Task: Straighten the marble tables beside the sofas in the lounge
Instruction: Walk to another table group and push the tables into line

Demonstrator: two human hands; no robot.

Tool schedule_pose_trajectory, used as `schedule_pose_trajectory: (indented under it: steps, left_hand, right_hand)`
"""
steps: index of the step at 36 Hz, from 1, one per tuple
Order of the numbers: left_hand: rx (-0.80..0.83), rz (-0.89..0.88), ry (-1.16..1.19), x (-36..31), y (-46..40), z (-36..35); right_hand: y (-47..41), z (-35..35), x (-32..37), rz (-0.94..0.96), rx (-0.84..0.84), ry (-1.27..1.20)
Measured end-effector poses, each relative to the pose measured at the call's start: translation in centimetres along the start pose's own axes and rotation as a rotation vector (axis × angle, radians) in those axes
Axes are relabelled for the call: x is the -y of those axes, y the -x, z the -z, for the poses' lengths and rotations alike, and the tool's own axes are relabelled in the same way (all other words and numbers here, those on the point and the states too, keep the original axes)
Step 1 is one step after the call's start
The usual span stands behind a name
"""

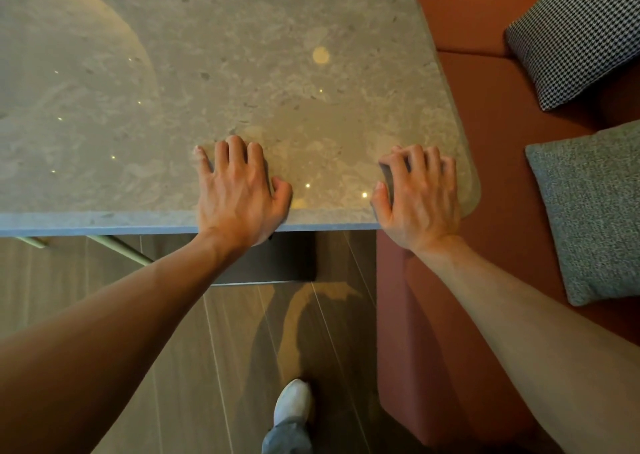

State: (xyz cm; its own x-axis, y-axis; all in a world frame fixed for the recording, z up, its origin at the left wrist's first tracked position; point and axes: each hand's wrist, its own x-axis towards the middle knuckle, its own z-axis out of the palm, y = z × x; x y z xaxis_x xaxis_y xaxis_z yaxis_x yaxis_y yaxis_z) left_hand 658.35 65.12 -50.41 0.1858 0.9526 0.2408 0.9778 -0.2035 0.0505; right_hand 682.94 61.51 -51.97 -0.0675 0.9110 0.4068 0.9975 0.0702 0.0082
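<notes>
dim warm light | lamp glints on marble table (pixel 242 73) | soft shadows on floor (pixel 311 315) | wide-angle edge warp

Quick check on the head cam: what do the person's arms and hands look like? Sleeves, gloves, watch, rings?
Both arms are bare from hand to frame edge: no sleeves in view. The left hand and right hand wear no gloves, and no watch, bracelet or ring shows on the sides facing the camera. No markings visible. Lower down, a white shoe and a grey trouser leg show.

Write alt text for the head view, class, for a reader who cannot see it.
Two bare hands, left hand and right hand, rest palms down with fingers bent on the near edge of a grey marble table. A rust sofa with a houndstooth cushion and a grey cushion stands at its right.
</notes>
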Motion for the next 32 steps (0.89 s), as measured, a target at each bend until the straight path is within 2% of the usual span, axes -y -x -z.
schedule_pose_trajectory:
  steps: [16, 24, 32]
  left_hand:
    - [0.027, -0.013, -0.007, -0.2, -0.4, 0.1]
    - [0.052, -0.004, 0.024, -0.2, -1.3, -0.4]
    - [0.026, -0.01, 0.035, -0.2, -1.4, -0.7]
  right_hand:
    - [-0.3, -0.1, -0.2, 0.023, -0.03, 0.008]
    - [-1.5, -0.4, -0.6, 0.019, 0.016, 0.008]
    - [-1.5, -0.5, -0.6, 0.031, -0.024, -0.003]
